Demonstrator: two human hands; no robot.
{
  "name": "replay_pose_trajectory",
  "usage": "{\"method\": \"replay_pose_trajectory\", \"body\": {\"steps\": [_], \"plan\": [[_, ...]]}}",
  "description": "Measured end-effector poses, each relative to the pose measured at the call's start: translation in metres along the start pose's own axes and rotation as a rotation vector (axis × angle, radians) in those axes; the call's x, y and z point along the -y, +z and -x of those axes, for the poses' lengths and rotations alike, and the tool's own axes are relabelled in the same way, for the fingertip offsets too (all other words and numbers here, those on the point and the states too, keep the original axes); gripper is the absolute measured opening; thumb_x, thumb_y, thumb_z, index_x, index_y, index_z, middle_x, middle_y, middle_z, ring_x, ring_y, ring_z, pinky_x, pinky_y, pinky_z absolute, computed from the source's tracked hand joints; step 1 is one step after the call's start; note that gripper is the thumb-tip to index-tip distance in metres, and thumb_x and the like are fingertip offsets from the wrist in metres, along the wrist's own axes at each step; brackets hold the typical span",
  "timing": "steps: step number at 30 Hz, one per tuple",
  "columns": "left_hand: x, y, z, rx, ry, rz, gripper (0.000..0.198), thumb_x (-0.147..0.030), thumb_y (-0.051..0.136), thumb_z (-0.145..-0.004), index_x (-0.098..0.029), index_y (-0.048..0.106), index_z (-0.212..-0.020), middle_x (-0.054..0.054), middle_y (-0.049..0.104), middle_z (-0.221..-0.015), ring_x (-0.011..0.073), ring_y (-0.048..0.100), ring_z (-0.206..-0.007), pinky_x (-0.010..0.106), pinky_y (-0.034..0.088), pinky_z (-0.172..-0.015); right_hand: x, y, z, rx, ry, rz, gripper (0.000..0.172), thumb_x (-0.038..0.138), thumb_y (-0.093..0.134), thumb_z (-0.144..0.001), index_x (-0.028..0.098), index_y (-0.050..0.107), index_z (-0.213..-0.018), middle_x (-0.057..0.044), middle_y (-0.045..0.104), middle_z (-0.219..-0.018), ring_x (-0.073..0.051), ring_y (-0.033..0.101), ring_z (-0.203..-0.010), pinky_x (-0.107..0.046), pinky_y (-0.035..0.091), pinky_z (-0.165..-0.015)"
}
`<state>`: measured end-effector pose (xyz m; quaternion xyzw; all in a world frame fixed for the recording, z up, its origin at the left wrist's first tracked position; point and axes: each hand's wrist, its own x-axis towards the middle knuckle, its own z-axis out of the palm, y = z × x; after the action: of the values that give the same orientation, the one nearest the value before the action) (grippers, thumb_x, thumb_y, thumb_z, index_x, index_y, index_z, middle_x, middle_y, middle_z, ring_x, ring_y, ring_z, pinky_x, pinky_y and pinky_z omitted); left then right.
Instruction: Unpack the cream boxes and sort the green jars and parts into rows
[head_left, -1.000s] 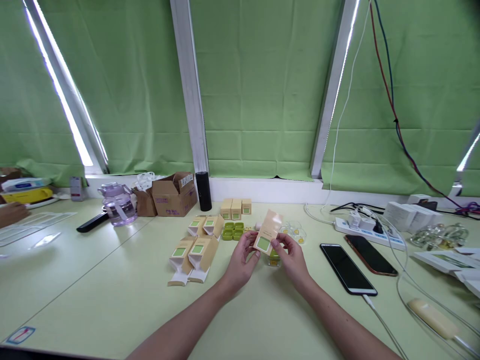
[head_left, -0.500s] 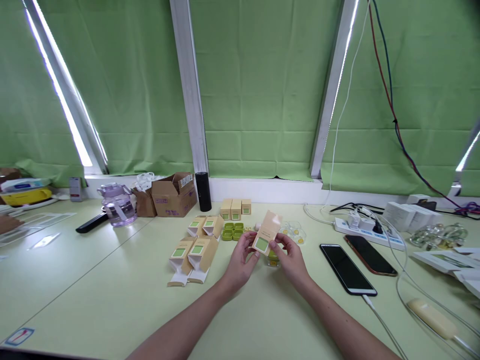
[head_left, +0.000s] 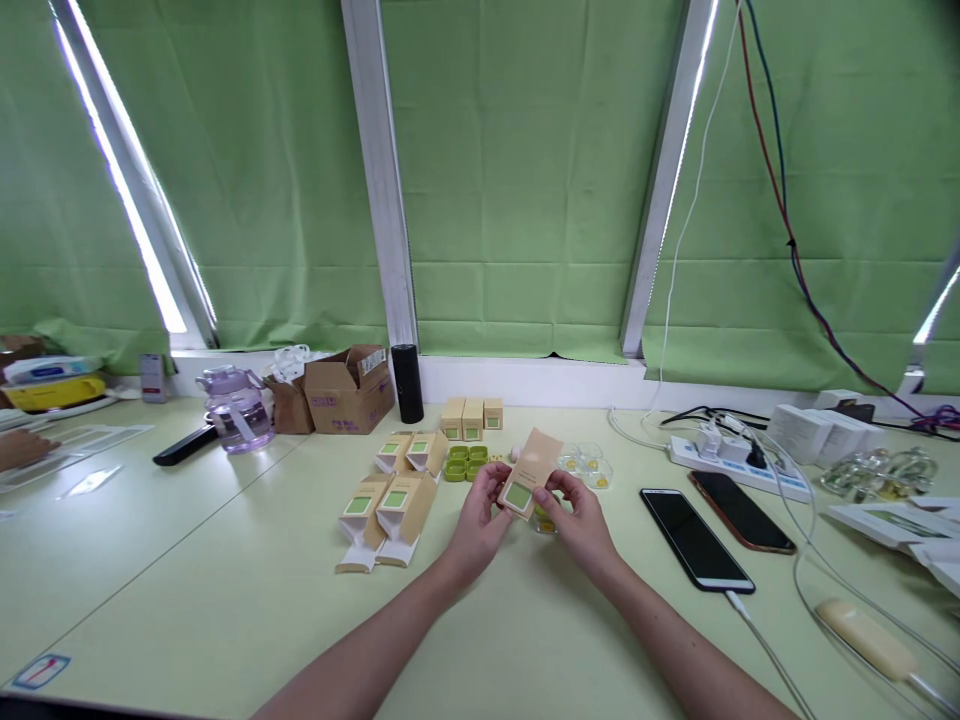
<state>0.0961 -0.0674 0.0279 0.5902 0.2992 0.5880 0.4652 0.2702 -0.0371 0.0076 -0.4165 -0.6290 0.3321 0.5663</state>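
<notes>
"While the left hand (head_left: 478, 522) and the right hand (head_left: 583, 522) are meeting at the centre of the frame, what are they holding?"

"They are pinching a tilted, smooth tan card carton (head_left: 537, 462) with a green square label. The left fingers and thumb are closing on its left side; the right thumb is pressing its front face near the right edge."

"What is lying around it?"

"Just below centre, a small green-and-clear container (head_left: 546, 523) is sitting partly hidden. Left of centre, four angular tan boxes with pale open flaps (head_left: 405, 505) are lying in two pairs, and green square cups (head_left: 456, 470) are clustering beside them. A clear, lobed plastic tray (head_left: 598, 472) is resting right of the carton."

"And the surface and room?"

"A smooth, pale green tabletop (head_left: 225, 600) is filling the lower frame, showing a thin seam at left. Above, creased green fabric blinds (head_left: 517, 180) are hanging between slanting whitish posts (head_left: 379, 170)."
</notes>
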Motion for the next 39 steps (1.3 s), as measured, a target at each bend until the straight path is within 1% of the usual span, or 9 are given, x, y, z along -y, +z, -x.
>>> {"method": "replay_pose_trajectory", "body": {"steps": [4, 7, 11, 14, 19, 24, 32, 35, 39], "plan": [[-0.001, 0.000, -0.001, -0.001, -0.007, -0.002, 0.048, -0.039, 0.079, -0.082, -0.022, 0.052, -0.118, 0.010, 0.065, -0.117, 0.0266, 0.060, -0.114, 0.036, 0.046, -0.095, 0.000, 0.000, 0.000, 0.001, -0.009, 0.010, 0.044, 0.062, 0.069, -0.082, 0.020, 0.073, -0.093, -0.008, 0.073, -0.093, -0.027, 0.064, -0.095, -0.039, 0.048, -0.089], [0.000, -0.001, 0.000, -0.005, -0.016, -0.001, 0.046, -0.030, 0.076, -0.081, -0.023, 0.051, -0.119, 0.010, 0.065, -0.118, 0.0266, 0.060, -0.115, 0.036, 0.046, -0.096, 0.001, 0.000, 0.000, -0.006, 0.005, 0.005, 0.048, 0.065, 0.070, -0.080, 0.020, 0.074, -0.094, -0.008, 0.074, -0.093, -0.028, 0.065, -0.095, -0.039, 0.049, -0.090], [0.004, -0.002, 0.003, 0.030, -0.036, 0.002, 0.053, -0.014, 0.069, -0.075, -0.024, 0.047, -0.123, 0.009, 0.066, -0.120, 0.0252, 0.062, -0.109, 0.036, 0.047, -0.092, 0.004, 0.000, -0.002, 0.009, 0.103, -0.126, 0.060, 0.073, 0.068, -0.078, 0.019, 0.075, -0.102, -0.011, 0.077, -0.098, -0.030, 0.069, -0.096, -0.040, 0.053, -0.085], [0.005, -0.001, 0.005, 0.059, -0.045, -0.011, 0.056, -0.011, 0.065, -0.075, -0.025, 0.046, -0.126, 0.010, 0.066, -0.124, 0.0261, 0.062, -0.112, 0.037, 0.047, -0.092, 0.003, 0.000, -0.003, 0.021, 0.127, -0.197, 0.061, 0.073, 0.070, -0.078, 0.019, 0.075, -0.104, -0.013, 0.078, -0.103, -0.031, 0.070, -0.098, -0.041, 0.054, -0.085], [0.001, 0.002, 0.005, -0.019, -0.031, -0.182, 0.050, -0.021, 0.069, -0.084, -0.024, 0.048, -0.129, 0.012, 0.065, -0.127, 0.0292, 0.060, -0.119, 0.039, 0.047, -0.095, -0.002, 0.000, -0.003, 0.031, 0.144, -0.225, 0.058, 0.070, 0.071, -0.078, 0.018, 0.075, -0.104, -0.014, 0.078, -0.105, -0.033, 0.070, -0.101, -0.044, 0.053, -0.090], [0.001, -0.001, 0.005, -0.119, 0.066, -0.381, 0.035, -0.033, 0.074, -0.085, -0.023, 0.062, -0.116, 0.010, 0.068, -0.116, 0.0293, 0.060, -0.112, 0.043, 0.042, -0.102, -0.001, 0.000, -0.003, 0.019, 0.151, -0.253, 0.056, 0.069, 0.073, -0.077, 0.019, 0.075, -0.101, -0.013, 0.078, -0.104, -0.033, 0.071, -0.101, -0.044, 0.055, -0.089], [0.010, -0.010, 0.008, -0.075, 0.187, -0.430, 0.035, -0.038, 0.063, -0.096, -0.024, 0.065, -0.128, 0.013, 0.066, -0.127, 0.0322, 0.056, -0.123, 0.047, 0.036, -0.112, 0.012, -0.004, -0.004, 0.003, 0.168, -0.314, 0.057, 0.073, 0.072, -0.075, 0.019, 0.075, -0.092, -0.010, 0.078, -0.093, -0.030, 0.072, -0.090, -0.038, 0.056, -0.080], [0.012, -0.012, 0.007, -0.083, 0.205, -0.488, 0.032, -0.038, 0.056, -0.099, -0.024, 0.067, -0.125, 0.013, 0.067, -0.122, 0.0320, 0.057, -0.120, 0.047, 0.038, -0.110, 0.015, -0.005, -0.004, 0.004, 0.169, -0.317, 0.058, 0.074, 0.073, -0.073, 0.019, 0.075, -0.090, -0.010, 0.078, -0.091, -0.030, 0.072, -0.090, -0.039, 0.057, -0.081], [0.013, -0.011, 0.005, -0.140, 0.196, -0.452, 0.029, -0.040, 0.059, -0.098, -0.024, 0.069, -0.119, 0.013, 0.068, -0.117, 0.0320, 0.059, -0.116, 0.047, 0.041, -0.108, 0.011, -0.003, -0.005, 0.018, 0.188, -0.339, 0.058, 0.073, 0.078, -0.070, 0.019, 0.074, -0.091, -0.011, 0.078, -0.092, -0.031, 0.073, -0.091, -0.041, 0.057, -0.084]]}}
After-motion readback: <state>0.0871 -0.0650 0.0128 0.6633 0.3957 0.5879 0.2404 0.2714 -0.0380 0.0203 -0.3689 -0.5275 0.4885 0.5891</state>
